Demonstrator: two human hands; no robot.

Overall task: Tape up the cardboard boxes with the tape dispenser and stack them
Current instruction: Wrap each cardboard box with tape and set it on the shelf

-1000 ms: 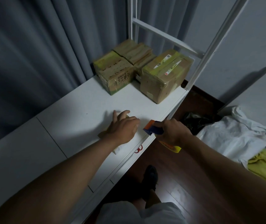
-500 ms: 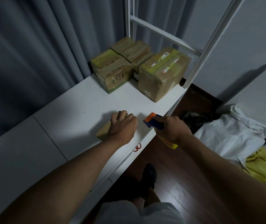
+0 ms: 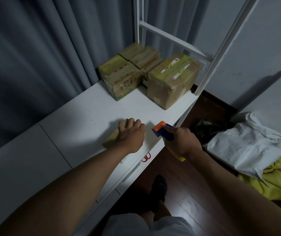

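Item: small flat cardboard box [image 3: 111,139], low on the white worktop [image 3: 85,116] near its front edge. Left hand [image 3: 131,135] lies on top of it, fingers curled over the far edge, holding it down. Box contents not visible; whether its flaps are taped cannot be told.

Item: tape dispenser [image 3: 163,132], orange and blue head, yellow handle end. Right hand [image 3: 182,142] grips it round the handle; the head hangs over the worktop's front edge, just beside the small box and apart from it.

Item: three cardboard boxes at the far end of the worktop, against the white frame [image 3: 221,48]: left box [image 3: 119,77] with printed characters, rear box [image 3: 141,54], right box [image 3: 172,79] with labels. All are closed, glossy yellowish tape on the tops; contents unseen. None is stacked.

Risks, judged:
- The small box is light and shallow; a tape pull may drag it or tip it off the near edge unless the left hand presses firmly.
- The dispenser's toothed blade points towards the left hand; a hasty stroke may nick fingers.
- Tape laid askew may miss the seam, which the left hand hides.
- Stacking on the uneven tops may leave the stack leaning.
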